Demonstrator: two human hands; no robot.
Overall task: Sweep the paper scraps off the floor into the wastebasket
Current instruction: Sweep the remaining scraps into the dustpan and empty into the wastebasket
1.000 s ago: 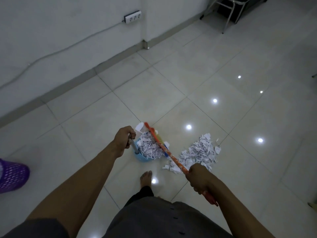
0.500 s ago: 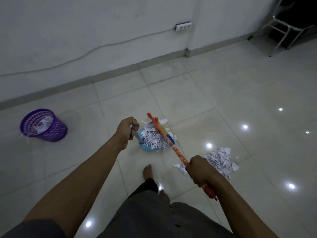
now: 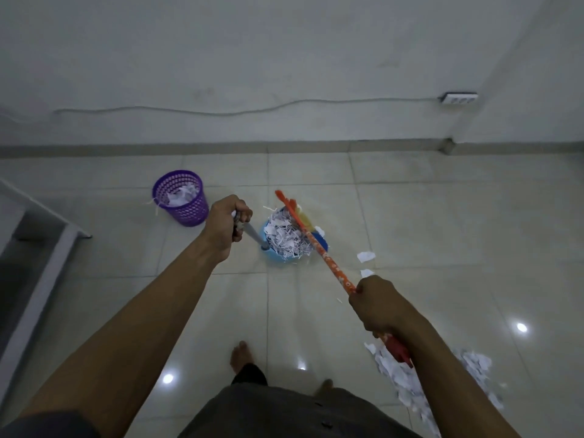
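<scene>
Two hands are in view, my left hand (image 3: pixel 226 224) and my right hand (image 3: pixel 376 306). There is one broom (image 3: pixel 319 248), one blue dustpan (image 3: pixel 275 259) and one purple wastebasket (image 3: pixel 186 200). Paper lies in three heaps: one dustpan heap (image 3: pixel 284 235), one wastebasket heap (image 3: pixel 180 197) and one loose heap (image 3: pixel 390 373) beside my right arm. Two single scraps lie apart from these, a larger scrap (image 3: pixel 366 257) and a smaller scrap (image 3: pixel 366 273). Two bare feet show, my left foot (image 3: pixel 240 355) and the toes of my right foot (image 3: pixel 327 383). The wall carries one socket strip (image 3: pixel 459 98) and one cable (image 3: pixel 252 110). Three bright light spots (image 3: pixel 521 327) shine on the floor (image 3: pixel 442 232).
</scene>
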